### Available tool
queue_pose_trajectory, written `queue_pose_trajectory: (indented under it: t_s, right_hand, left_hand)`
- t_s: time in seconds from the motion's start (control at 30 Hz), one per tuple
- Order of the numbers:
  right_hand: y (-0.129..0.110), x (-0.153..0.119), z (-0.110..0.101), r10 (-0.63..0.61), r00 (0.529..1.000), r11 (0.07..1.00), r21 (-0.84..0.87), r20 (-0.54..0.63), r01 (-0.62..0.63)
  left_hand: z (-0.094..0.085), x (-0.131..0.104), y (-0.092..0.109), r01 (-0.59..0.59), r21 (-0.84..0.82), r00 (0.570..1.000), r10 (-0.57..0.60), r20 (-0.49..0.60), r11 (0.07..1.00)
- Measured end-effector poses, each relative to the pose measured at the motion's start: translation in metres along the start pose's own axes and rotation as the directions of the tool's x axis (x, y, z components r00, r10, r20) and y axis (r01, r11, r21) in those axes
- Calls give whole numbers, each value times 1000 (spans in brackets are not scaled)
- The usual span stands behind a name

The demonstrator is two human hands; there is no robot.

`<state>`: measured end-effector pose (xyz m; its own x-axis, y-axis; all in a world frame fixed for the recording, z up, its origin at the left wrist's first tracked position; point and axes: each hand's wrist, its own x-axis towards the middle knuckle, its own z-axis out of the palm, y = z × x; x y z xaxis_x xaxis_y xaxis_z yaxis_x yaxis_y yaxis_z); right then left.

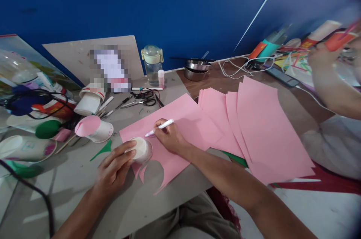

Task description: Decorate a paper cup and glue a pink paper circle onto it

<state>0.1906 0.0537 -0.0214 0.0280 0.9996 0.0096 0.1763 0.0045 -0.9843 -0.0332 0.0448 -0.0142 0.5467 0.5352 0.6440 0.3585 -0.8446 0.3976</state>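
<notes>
Fanned pink sheets (262,130), several, right of the cut sheet (187,118). Cut sheet, pink, one, curved gaps along its near edge. Left hand (115,164), fingers gripping the paper cup (140,149). Right hand (169,137), pinching a marker over the cut sheet. Paper cup, upended, on the cut sheet's left part. Scissors (145,100), beyond the cut sheet. Marker (163,125), white, tip down beside the cup.

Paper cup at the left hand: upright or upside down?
Upside down. The paper cup shows its closed base on top, under the left hand, its wider rim toward the pink sheet.
</notes>
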Motion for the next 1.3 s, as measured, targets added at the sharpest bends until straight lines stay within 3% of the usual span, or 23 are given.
queue_pose_trajectory:
  t_s: [1.03,1.3]
  right_hand:
    - [-4,-2,-4,13,1000,997,-74,23,-11]
    - [-8,-6,-10,-31,999,987,-156,43,38]
  left_hand:
    - [0,-3,-1,15,14,1000,-15,9,1000]
    - [1,-1,-1,-4,23,1000,4,-4,1000]
